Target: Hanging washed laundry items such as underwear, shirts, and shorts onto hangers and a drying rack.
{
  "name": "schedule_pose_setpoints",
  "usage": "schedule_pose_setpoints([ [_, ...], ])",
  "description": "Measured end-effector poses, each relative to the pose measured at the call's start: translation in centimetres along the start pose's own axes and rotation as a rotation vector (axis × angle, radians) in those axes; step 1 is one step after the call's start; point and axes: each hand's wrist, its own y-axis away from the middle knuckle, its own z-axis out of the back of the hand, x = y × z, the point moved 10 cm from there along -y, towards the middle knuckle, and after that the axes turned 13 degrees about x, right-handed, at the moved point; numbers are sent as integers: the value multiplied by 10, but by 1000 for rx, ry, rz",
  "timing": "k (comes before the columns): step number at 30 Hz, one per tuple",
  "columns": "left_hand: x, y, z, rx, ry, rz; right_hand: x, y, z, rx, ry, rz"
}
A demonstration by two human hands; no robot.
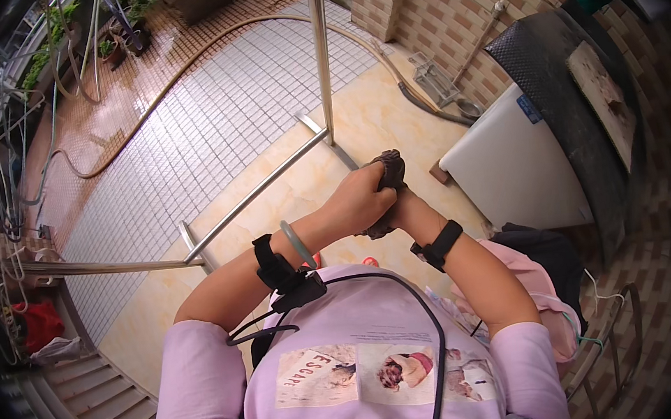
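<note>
My left hand (360, 199) is closed in a fist around a bunched dark brown cloth (393, 169). Just to its right, my right hand (405, 206) grips the same cloth, partly hidden behind the left. Crumpled ends of the cloth stick out above and below my fists. Both hands are close together in front of my chest, over the beige tiled floor (285, 200). A bangle (297, 243) and a black strap (272, 263) circle my left wrist and forearm; another black strap (439, 247) is around my right forearm.
A steel rack frame (259, 190) stands ahead, with a hose (183, 71) behind it. To the right is a white appliance (511, 171) under a black cover (550, 79). Clothes (528, 268) hang at lower right, and many hangers (7, 160) at far left.
</note>
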Motion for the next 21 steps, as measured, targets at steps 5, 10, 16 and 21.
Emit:
schedule_pose_setpoints([
  [5,14,-2,-16,-31,38,-64,40,20,27,-348,143,123],
  [10,24,2,-26,-74,39,-57,72,40,38,-284,-380,-105],
  [16,27,-3,-30,-16,79,1,108,68,25,-413,627,146],
  [21,31,-9,-38,1,81,-23,82,55,26,-184,-78,47],
])
